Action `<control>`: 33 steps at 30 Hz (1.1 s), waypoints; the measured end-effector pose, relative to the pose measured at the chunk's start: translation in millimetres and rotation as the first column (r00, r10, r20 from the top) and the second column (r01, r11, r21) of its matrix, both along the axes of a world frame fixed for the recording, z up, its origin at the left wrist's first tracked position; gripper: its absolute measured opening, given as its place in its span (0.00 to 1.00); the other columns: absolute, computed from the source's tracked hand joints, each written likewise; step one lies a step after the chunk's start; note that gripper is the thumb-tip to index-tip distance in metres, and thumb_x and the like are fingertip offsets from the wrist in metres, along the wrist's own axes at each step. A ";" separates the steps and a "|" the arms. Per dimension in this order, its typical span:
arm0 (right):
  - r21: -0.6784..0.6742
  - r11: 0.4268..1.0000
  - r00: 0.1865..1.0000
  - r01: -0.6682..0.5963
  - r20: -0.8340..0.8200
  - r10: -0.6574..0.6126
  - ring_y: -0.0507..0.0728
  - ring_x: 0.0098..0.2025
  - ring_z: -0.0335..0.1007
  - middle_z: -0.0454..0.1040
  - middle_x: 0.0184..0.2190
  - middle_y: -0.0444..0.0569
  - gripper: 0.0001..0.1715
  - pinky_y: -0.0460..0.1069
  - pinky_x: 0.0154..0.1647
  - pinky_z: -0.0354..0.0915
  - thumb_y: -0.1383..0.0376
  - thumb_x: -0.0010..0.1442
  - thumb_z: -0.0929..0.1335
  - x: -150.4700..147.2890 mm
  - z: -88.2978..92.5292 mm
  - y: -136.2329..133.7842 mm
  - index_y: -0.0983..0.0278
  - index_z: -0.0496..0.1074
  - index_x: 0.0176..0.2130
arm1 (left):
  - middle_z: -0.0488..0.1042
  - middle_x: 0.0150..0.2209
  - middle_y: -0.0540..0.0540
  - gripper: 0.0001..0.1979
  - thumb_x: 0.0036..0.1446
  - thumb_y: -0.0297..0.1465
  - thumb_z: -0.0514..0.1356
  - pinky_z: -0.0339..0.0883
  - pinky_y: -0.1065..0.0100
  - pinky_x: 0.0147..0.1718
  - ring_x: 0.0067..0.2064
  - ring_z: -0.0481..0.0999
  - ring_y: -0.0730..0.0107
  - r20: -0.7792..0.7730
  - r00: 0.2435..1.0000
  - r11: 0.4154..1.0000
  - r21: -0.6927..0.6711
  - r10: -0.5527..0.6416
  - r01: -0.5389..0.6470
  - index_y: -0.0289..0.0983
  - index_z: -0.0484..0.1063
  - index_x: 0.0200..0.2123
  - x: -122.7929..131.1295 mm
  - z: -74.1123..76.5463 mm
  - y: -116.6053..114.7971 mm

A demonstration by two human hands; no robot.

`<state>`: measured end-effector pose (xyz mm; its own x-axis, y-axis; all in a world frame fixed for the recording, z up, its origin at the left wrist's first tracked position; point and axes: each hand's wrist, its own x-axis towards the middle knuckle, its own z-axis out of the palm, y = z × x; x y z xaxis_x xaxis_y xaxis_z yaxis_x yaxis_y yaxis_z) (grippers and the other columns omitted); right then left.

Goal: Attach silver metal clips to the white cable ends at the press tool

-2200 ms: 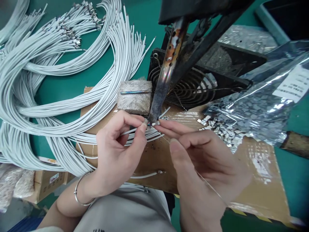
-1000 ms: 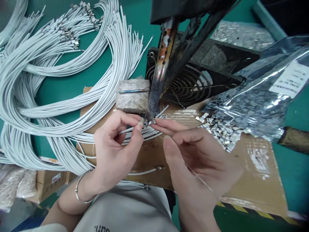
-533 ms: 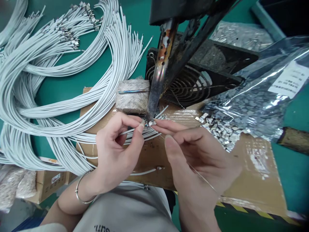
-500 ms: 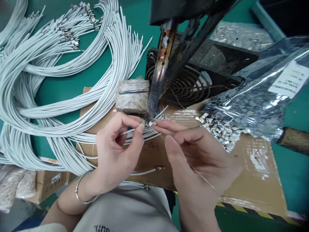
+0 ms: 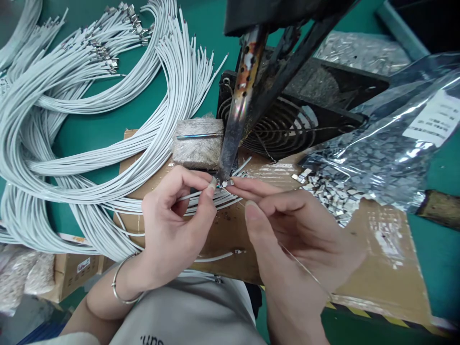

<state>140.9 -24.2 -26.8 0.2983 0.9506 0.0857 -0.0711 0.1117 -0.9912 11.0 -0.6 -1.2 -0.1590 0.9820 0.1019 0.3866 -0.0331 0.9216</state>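
Observation:
My left hand [image 5: 176, 220] pinches a white cable [image 5: 187, 195] near its end, thumb against forefinger. The tip of a mounted soldering iron [image 5: 232, 129] comes down at that end, beside a small shiny metal terminal [image 5: 227, 183]. My right hand [image 5: 294, 235] is closed around a thin solder wire [image 5: 305, 269], which runs across the palm and out between thumb and fingers toward the iron tip. My right fingertips are at the terminal; whether they grip it or only touch it, I cannot tell. The joint itself is partly hidden by fingers.
Bundles of white cables [image 5: 143, 158] fill the left side. A wrapped block [image 5: 198, 148] and a black fan [image 5: 283, 127] stand by the iron. Loose metal terminals [image 5: 332, 196] spill from a plastic bag [image 5: 388, 153] onto the cardboard [image 5: 381, 258]. Another cable end [image 5: 215, 257] lies nearer me.
Both hands stay almost in place at the iron tip. The view has shifted very slightly; nothing was taken hold of or let go.

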 end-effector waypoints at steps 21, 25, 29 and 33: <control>0.010 1.000 1.000 0.013 0.011 -0.013 0.53 0.47 0.87 0.87 0.47 0.46 0.12 0.46 0.52 0.81 0.77 0.62 0.74 -1.8 2.5 1.6 0.60 0.76 0.34 | 0.84 0.37 0.46 0.08 0.58 0.21 0.68 0.67 0.74 0.22 0.37 0.82 0.68 0.035 0.999 1.000 -0.021 0.019 -0.018 0.39 0.76 0.31 0.0 4.2 0.4; 0.005 1.000 1.000 -0.005 -0.007 0.005 0.55 0.47 0.87 0.87 0.48 0.47 0.13 0.48 0.53 0.81 0.77 0.63 0.73 -0.6 2.4 0.5 0.59 0.76 0.35 | 0.84 0.37 0.45 0.08 0.57 0.21 0.68 0.67 0.73 0.22 0.37 0.82 0.67 0.027 0.999 1.000 -0.025 0.017 -0.016 0.39 0.76 0.31 -0.1 3.5 1.5; -0.003 1.000 1.000 -0.002 0.001 0.002 0.55 0.46 0.87 0.87 0.47 0.46 0.13 0.48 0.53 0.81 0.77 0.64 0.73 -0.1 2.0 -0.5 0.58 0.77 0.35 | 0.85 0.36 0.45 0.08 0.57 0.22 0.68 0.65 0.73 0.19 0.35 0.81 0.67 -0.001 1.000 1.000 -0.023 0.015 -0.015 0.39 0.76 0.30 -0.4 2.2 2.0; 0.000 1.000 1.000 0.019 0.001 -0.019 0.56 0.45 0.87 0.87 0.46 0.47 0.12 0.49 0.51 0.82 0.77 0.63 0.73 -1.4 1.8 0.3 0.59 0.77 0.35 | 0.85 0.37 0.45 0.08 0.57 0.21 0.68 0.65 0.73 0.19 0.36 0.82 0.67 0.002 1.000 1.000 -0.026 0.015 -0.015 0.39 0.77 0.31 -1.3 2.7 1.0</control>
